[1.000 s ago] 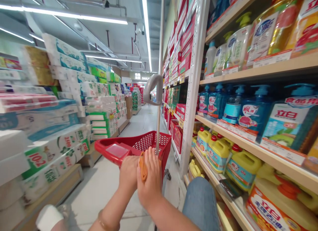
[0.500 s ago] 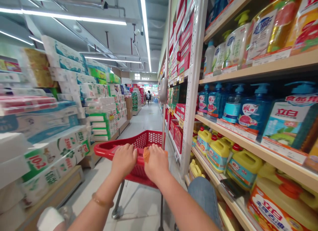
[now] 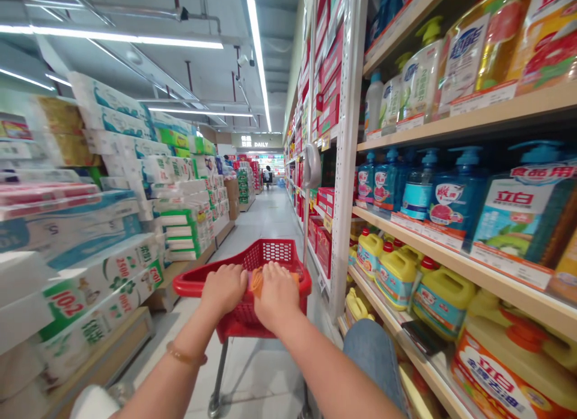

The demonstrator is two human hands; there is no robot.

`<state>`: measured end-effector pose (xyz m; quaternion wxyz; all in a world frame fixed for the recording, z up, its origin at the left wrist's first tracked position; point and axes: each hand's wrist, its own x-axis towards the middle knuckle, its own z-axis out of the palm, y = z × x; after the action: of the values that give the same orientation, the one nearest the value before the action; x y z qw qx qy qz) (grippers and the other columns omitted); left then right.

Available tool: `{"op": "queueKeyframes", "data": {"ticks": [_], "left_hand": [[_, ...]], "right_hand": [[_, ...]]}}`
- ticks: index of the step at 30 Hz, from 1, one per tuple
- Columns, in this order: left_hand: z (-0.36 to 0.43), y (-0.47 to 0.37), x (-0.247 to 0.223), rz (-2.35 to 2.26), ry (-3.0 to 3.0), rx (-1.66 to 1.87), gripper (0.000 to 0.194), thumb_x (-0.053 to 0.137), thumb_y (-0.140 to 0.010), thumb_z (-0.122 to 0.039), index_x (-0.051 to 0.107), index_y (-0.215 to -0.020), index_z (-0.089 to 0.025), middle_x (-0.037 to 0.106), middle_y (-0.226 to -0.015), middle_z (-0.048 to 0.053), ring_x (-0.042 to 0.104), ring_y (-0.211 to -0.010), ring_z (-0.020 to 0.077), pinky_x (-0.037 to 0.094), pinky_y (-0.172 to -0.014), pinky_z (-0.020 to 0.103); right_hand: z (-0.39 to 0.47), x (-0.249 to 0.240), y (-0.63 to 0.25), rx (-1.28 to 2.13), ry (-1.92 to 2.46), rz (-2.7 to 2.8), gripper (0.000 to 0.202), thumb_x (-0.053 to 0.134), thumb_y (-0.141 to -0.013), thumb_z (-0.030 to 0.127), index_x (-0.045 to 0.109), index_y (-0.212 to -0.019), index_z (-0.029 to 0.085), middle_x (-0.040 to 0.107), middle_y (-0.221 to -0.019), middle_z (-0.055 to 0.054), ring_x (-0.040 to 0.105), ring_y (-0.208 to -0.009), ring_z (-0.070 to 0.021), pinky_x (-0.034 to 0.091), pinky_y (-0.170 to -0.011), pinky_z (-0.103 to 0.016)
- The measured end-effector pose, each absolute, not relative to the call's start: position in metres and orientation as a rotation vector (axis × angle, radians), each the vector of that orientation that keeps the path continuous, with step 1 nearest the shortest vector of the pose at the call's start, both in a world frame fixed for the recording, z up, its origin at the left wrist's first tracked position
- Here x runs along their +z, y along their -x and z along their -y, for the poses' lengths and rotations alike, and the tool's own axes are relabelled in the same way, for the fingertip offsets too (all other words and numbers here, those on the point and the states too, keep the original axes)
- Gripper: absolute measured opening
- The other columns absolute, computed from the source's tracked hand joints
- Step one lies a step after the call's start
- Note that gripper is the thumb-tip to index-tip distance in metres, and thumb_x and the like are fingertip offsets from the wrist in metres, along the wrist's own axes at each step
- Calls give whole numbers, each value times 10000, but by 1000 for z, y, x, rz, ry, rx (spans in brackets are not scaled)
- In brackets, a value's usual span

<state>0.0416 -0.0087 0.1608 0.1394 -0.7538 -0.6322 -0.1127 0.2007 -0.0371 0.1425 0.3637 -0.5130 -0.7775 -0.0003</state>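
A red shopping cart (image 3: 193, 283) stands in front of me, its perforated basket facing down the aisle. My left hand (image 3: 225, 290) is wrapped over the left part of its handle. Right of it, my right hand (image 3: 277, 296) grips the same handle, over an orange piece (image 3: 257, 281) that shows at the fingers. The fingertips of both hands curl out of sight around the bar. A bracelet (image 3: 186, 354) circles my left wrist. What lies in the basket is mostly hidden by the hands.
Stacks of tissue packs (image 3: 101, 287) line the left side. Shelves on the right hold blue pump bottles (image 3: 455, 193) and yellow jugs (image 3: 396, 275). A white post (image 3: 345, 166) with a grey fitting (image 3: 311, 166) stands close by. A person (image 3: 268, 175) is far down the aisle.
The cart has turned slightly, and more of its right rim now shows beside my right hand. That hand has shifted a little left. Both hands keep their hold.
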Motion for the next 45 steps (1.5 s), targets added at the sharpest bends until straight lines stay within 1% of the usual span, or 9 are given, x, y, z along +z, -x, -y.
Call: {"op": "queueKeyframes", "data": {"ticks": [4,9,13,22,28,33,38,42,45], "left_hand": [[7,-38,163,1800,2480,-409,445,238,-949,-341,662,-930,-207,712,-1075,92,649,-996,211,478,-832,323],[7,-31,158,1935,2417,-478,520,172,-960,-434,603,-1173,-236,647,-1269,78,610,-1144,229,462,-927,367],[10,-53,155,1879,2396,-370,476,209,-956,-354,634,-1070,-172,712,-1084,139,670,-1003,244,478,-855,373],[15,-34,161,1960,2381,-215,522,205,-958,-407,642,-1149,-196,713,-1112,129,663,-1035,261,485,-850,375],[26,-53,159,1945,2284,-13,465,247,-944,-299,658,-1107,-157,728,-1033,166,681,-991,300,501,-812,421],[34,-50,162,1905,2370,-67,526,189,-968,-349,682,-1026,-174,734,-1037,147,682,-1010,283,506,-836,409],[35,-42,157,1858,2333,-189,573,159,-976,-347,690,-1049,-146,676,-1209,147,519,-1280,259,426,-1020,412],[38,-58,147,1867,2286,-345,567,185,-972,-369,689,-1063,-124,675,-1206,160,619,-1147,275,446,-995,429],[43,-57,139,1692,2465,-565,552,182,-973,-402,676,-1105,-194,706,-1168,90,644,-1099,228,480,-957,381]], "right_hand": [[40,142,-198,-6,1162,2077,640,514,-792,259,446,-1398,65,442,-1455,-155,379,-1360,-280,266,-1132,-416],[36,140,-242,-62,1249,2031,570,529,-786,277,525,-1332,113,522,-1389,-147,465,-1290,-287,313,-1091,-425],[27,143,-234,-22,1370,1907,470,528,-773,234,603,-1227,137,635,-1243,-144,577,-1156,-284,385,-1015,-408],[29,144,-235,-71,1301,2035,580,530,-840,340,472,-1380,136,450,-1451,-143,361,-1361,-282,242,-1118,-452],[27,145,-214,-122,1339,1992,526,528,-832,275,517,-1319,77,542,-1359,-164,454,-1290,-271,255,-1117,-395],[22,147,-217,-137,1188,2087,437,465,-904,351,565,-1265,126,589,-1316,-115,503,-1245,-225,309,-1086,-355],[1,152,-248,-132,1484,1951,425,447,-909,326,589,-1235,93,587,-1311,-153,506,-1247,-252,324,-1070,-391],[4,150,-231,-179,1343,2067,403,526,-858,320,611,-1195,115,623,-1260,-138,528,-1218,-247,332,-1059,-372],[8,147,-230,-175,1175,2151,384,505,-889,360,615,-1200,162,635,-1252,-98,536,-1213,-220,347,-1045,-346]]}}
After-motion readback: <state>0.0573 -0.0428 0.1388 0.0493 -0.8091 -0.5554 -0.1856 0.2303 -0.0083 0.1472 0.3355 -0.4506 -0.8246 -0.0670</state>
